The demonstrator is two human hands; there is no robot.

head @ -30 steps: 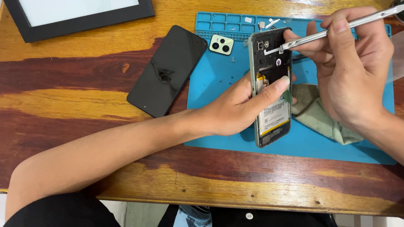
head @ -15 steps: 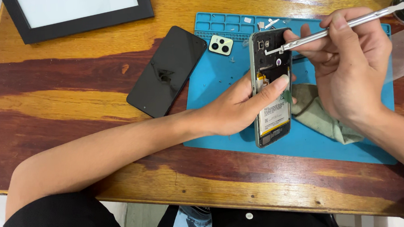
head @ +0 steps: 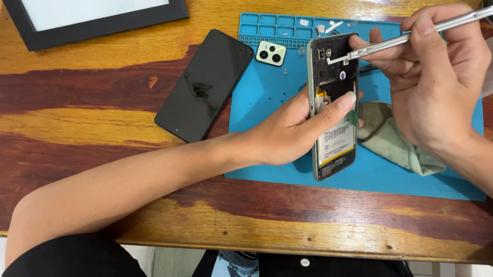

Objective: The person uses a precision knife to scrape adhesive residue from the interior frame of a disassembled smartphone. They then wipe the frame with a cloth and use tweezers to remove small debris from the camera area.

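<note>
Your left hand [head: 292, 132] is gripping the opened phone [head: 334, 106] by its edges, thumb lying across the exposed insides, steadying it on the blue mat [head: 376, 175]. Your right hand [head: 433, 79] is pinching a metal pry tool [head: 418, 31], its tip touching the phone's upper part near the camera area. A greenish cloth [head: 394, 140] is lying just beside the phone. A black back cover [head: 205, 84] and camera module [head: 270, 53] are sitting to the left.

Blue mat [head: 267, 96] on streaky brown-and-yellow wooden table [head: 82, 109], glossy black back cover [head: 205, 84], pale green camera piece [head: 270, 53], silver metal tool [head: 418, 30], greenish cloth [head: 394, 140], black-framed white board [head: 95, 7].
</note>
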